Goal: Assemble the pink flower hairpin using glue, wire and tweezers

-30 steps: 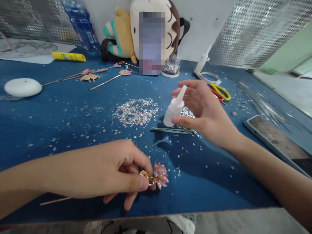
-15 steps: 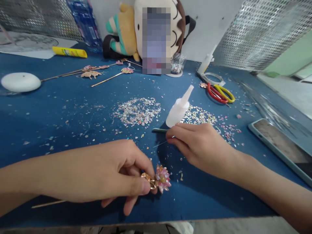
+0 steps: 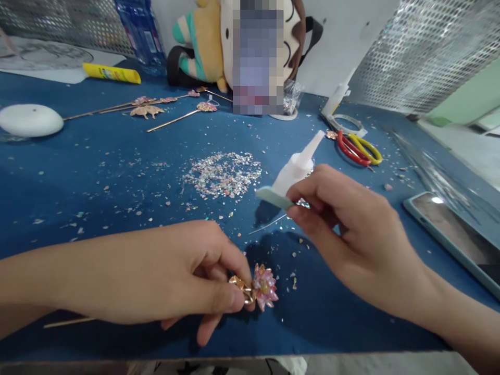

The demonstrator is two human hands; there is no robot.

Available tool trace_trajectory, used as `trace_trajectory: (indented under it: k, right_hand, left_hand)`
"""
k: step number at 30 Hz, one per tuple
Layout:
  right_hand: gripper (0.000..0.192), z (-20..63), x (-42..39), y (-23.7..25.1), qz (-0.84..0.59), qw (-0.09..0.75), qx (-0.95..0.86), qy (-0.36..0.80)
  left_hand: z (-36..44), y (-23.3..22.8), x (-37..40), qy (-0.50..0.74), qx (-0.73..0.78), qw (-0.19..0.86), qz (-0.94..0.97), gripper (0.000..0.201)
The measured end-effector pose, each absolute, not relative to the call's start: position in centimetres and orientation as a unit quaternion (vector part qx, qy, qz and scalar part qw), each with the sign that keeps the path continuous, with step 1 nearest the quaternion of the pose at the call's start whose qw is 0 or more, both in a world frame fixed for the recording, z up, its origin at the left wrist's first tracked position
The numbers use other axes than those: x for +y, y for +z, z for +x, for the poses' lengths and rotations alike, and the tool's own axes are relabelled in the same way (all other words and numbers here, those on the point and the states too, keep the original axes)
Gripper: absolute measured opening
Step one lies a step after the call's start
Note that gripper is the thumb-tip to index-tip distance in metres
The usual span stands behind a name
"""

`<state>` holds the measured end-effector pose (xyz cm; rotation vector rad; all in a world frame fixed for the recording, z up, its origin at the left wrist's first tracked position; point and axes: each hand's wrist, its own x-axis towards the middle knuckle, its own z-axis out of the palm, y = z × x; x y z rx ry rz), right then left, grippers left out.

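My left hand (image 3: 195, 276) is closed on a gold hairpin, pinching its looped metal part between thumb and forefinger. The hairpin's pink flower (image 3: 265, 286) sticks out to the right of the fingertips, and a thin gold stem (image 3: 70, 322) shows beyond the wrist. My right hand (image 3: 347, 224) pinches pale teal tweezers (image 3: 275, 198) above the table; their flat rounded end points left, and the tips are hidden by my fingers. Just behind stands a white glue bottle (image 3: 297, 169) with a long nozzle. A thin wire (image 3: 267, 225) lies below the tweezers.
Shiny chips (image 3: 222, 174) are heaped mid-table. Several hairpins (image 3: 175, 121) lie behind, near a white oval object (image 3: 31, 120) and a yellow tube (image 3: 111, 73). At right are red-and-yellow-handled pliers (image 3: 353, 148) and a phone (image 3: 449, 224). A plush toy (image 3: 207, 44) sits at the back.
My right hand has lifted the tweezers off the table and turned them, moving slightly right and up. My left hand keeps its hold on the hairpin.
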<state>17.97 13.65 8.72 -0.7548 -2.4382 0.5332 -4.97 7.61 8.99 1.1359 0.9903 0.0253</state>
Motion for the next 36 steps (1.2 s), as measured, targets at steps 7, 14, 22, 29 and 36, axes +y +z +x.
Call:
trace_trajectory:
  k: [7, 14, 22, 29, 36]
  right_hand:
    - [0.015, 17.7, 13.2, 8.7, -0.225, 0.238, -0.723, 0.608]
    - [0.038, 17.4, 12.2, 8.8, -0.202, 0.284, -0.668, 0.657]
    - [0.038, 17.7, 12.0, 8.7, -0.128, 0.251, -0.800, 0.530]
    - [0.032, 17.1, 12.0, 8.3, -0.199, 0.291, -0.679, 0.644]
    - [0.020, 16.9, 12.9, 7.6, -0.174, 0.284, -0.549, 0.766]
  left_hand:
    - [-5.4, 8.6, 7.7, 0.015, 0.411, 0.742, 0.529, 0.019]
    - [-5.8, 8.5, 7.9, 0.020, 0.396, 0.761, 0.514, 0.020]
    - [-6.0, 8.2, 8.2, 0.039, 0.375, 0.805, 0.458, 0.013]
    - [-6.0, 8.5, 8.1, 0.040, 0.368, 0.796, 0.480, 0.013]
    - [-5.8, 7.9, 7.7, 0.091, 0.397, 0.792, 0.454, 0.034]
